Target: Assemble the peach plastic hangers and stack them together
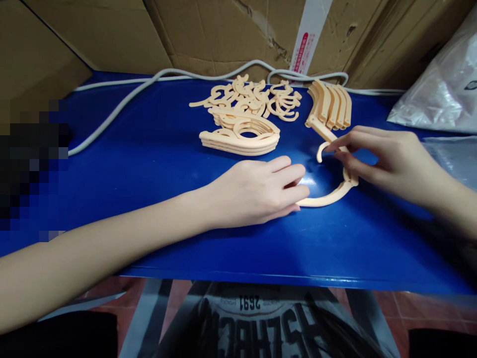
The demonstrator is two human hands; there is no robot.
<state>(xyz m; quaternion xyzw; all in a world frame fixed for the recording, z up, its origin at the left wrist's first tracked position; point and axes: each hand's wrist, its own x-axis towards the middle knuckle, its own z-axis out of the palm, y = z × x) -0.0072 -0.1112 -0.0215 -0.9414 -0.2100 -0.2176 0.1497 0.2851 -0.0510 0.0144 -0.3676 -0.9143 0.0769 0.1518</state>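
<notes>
A cream plastic folding hanger (328, 200) lies partly unfolded on the blue table, its lower arm curving between my two hands. My left hand (261, 191) is closed around the left end of that arm, which its fingers hide. Between thumb and fingers, my right hand (387, 154) pinches the hanger's upper part, near the small curved hook (320, 151). The joint between the arms shows just below my right fingertips. Behind my left hand sits a stack of folded hangers (240, 144). Beyond my right fingers, several loose hanger arms (331, 104) stand nested in a row.
A heap of loose hooks (253, 97) lies at the back of the blue table (149, 238). A white cable (122, 107) runs along the rear, before cardboard boxes (223, 40). At right are a white plastic bag (443, 84) and a clear bag (454, 156).
</notes>
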